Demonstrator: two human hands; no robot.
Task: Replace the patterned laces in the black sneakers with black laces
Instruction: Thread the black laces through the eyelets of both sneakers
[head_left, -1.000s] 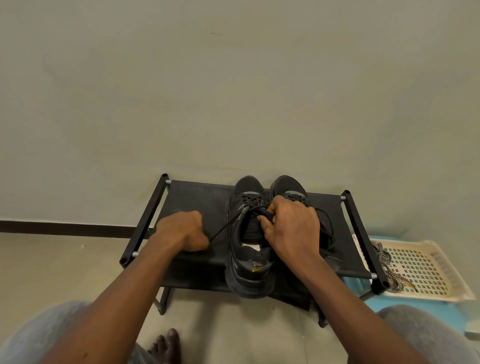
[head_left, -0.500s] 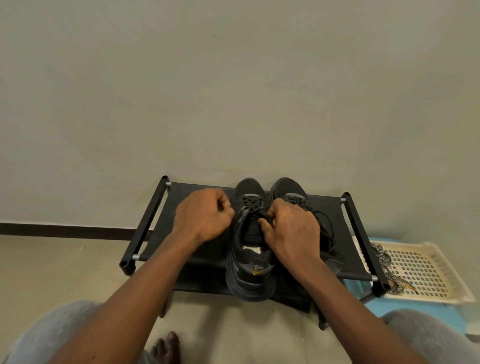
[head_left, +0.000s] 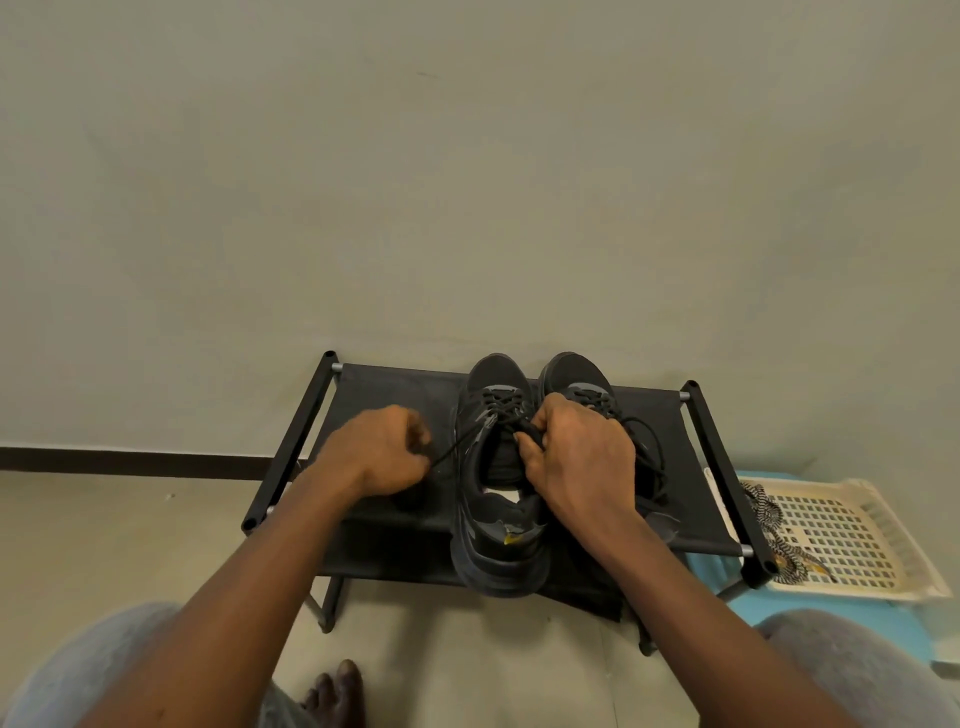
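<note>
rack (head_left: 395, 395): matt black cloth, silvery metal rods | sneakers (head_left: 496, 540): matt mesh | basket (head_left: 852, 530): cream plastic lattice

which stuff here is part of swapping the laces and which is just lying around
In the job: sneaker being laced, other sneaker, black lace, patterned laces, left hand, right hand.
Lying about: shoe rack, cream basket.
</note>
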